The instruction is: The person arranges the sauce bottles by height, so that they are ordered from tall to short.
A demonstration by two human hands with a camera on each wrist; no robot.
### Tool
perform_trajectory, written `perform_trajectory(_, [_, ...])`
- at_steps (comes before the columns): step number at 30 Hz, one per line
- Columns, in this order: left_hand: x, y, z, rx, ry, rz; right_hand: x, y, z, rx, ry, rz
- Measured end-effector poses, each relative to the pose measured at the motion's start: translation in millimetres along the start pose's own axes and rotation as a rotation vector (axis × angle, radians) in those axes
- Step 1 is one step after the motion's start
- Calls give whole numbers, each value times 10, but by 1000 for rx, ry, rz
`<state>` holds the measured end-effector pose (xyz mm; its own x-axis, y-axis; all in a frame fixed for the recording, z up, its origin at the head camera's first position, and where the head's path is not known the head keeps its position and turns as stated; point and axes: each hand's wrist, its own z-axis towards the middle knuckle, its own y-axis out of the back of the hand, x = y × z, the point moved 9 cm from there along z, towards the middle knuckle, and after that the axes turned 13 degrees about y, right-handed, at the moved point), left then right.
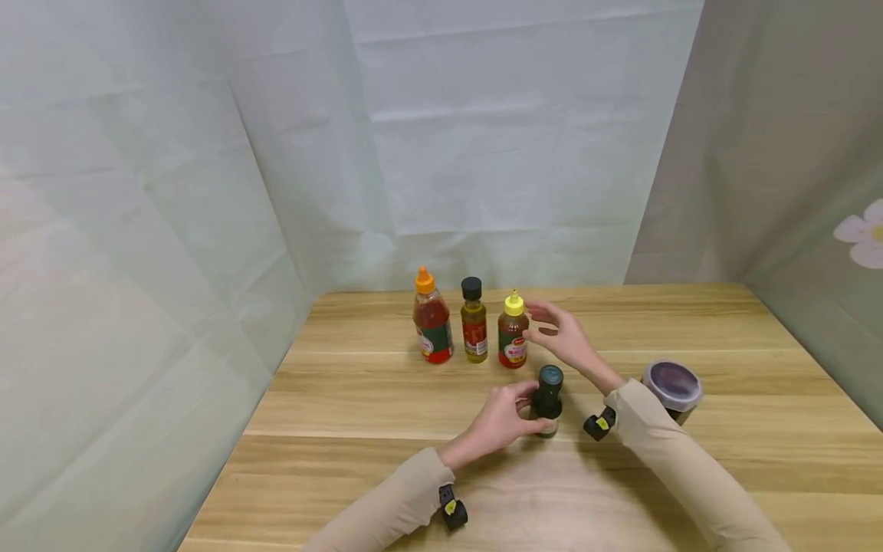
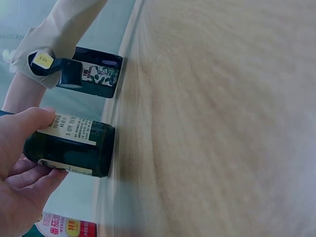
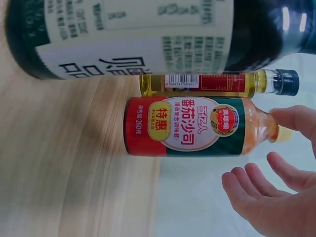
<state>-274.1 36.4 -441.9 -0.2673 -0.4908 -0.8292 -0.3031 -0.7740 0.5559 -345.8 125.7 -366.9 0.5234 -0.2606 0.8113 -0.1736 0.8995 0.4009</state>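
In the head view my left hand (image 1: pixel 502 418) holds a dark sauce bottle (image 1: pixel 549 402), thumb on one side and fingers on the other. The left wrist view shows the same dark bottle (image 2: pixel 74 145), with a pale printed label, between thumb and fingers. My right hand (image 1: pixel 562 336) is at the right side of a ketchup bottle (image 1: pixel 513 337) with a yellow nozzle cap. Seen from the right wrist, the thumb is right at the neck of the ketchup bottle (image 3: pixel 187 126), while the other fingers (image 3: pixel 247 185) are spread apart from it, loosely bent.
Left of the ketchup stand a slim oil bottle (image 1: pixel 474 326) with a black cap and a red sauce bottle (image 1: pixel 433 326) with an orange nozzle. A lidded jar (image 1: pixel 674 387) sits by the right forearm. Pale cloth (image 1: pixel 497 153) hangs behind the wooden table (image 1: pixel 331 414).
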Motion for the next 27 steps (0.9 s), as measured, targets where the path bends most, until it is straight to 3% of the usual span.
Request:
perform_trajectory(8, [22,-16,7,18,7,-38,-266,76,-62,-23,13,-20])
perform_trajectory(27, [12,-2,1,30,17,-47,-179,169,-301,-17,57,-73])
